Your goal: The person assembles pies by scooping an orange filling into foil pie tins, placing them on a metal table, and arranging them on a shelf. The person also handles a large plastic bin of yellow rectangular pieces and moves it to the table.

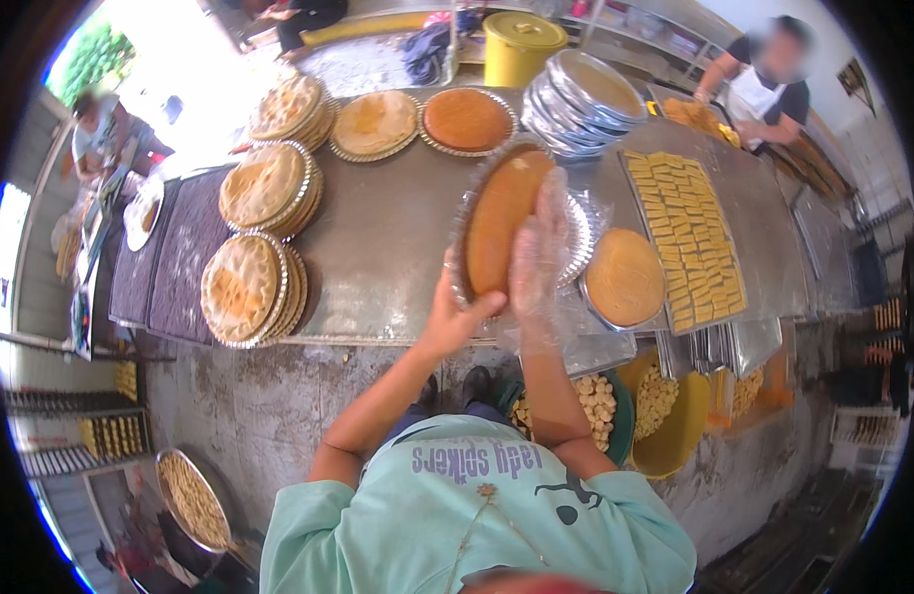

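Observation:
Above the metal table, I hold a round brown cake [502, 218] in a fluted foil pan [461, 247], tilted steeply on its edge. My left hand [459, 315] grips the pan's near left side, with the thumb over the rim by the cake. My right hand [536, 259], covered by clear plastic, lies flat along the cake's right side, fingers stretched out. Another foil pan [581, 243] shows partly behind that hand; its contents are hidden. Just right of it rests a second cake [625, 277] in a pan, beside crumpled clear plastic.
Stacked pies in foil pans [244, 287] line the table's left. A pale-topped pie [375, 124], a brown cake [467, 119] and stacked metal pans [586, 99] stand at the back. Right lies a tray of yellow sticks [687, 238]. Filled tubs [680, 436] sit below; a co-worker [769, 99] works far right.

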Demonstrator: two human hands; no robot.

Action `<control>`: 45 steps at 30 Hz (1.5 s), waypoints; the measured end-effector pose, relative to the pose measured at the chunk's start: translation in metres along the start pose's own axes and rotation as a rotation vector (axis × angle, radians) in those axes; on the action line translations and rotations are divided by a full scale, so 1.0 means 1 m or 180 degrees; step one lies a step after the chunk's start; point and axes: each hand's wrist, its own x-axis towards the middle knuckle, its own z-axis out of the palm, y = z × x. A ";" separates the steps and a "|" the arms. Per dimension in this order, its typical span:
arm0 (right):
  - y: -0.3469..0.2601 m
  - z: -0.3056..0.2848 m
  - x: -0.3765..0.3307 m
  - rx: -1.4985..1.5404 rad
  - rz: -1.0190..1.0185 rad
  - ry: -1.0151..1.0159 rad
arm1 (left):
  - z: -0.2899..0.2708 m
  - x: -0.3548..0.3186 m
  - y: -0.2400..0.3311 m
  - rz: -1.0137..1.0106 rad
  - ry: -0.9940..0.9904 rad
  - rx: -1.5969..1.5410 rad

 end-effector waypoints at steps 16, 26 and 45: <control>0.017 0.055 -0.151 0.1960 0.3022 0.1391 | -0.115 -0.151 -0.067 -0.0724 0.0887 -0.2116; 0.045 0.171 -0.295 0.2678 0.3590 0.1659 | -0.197 -0.341 -0.040 -0.0791 0.1187 -0.1127; 0.301 0.231 -0.320 0.2501 0.2108 0.2126 | -0.359 -0.343 -0.204 -0.0784 0.1253 0.0353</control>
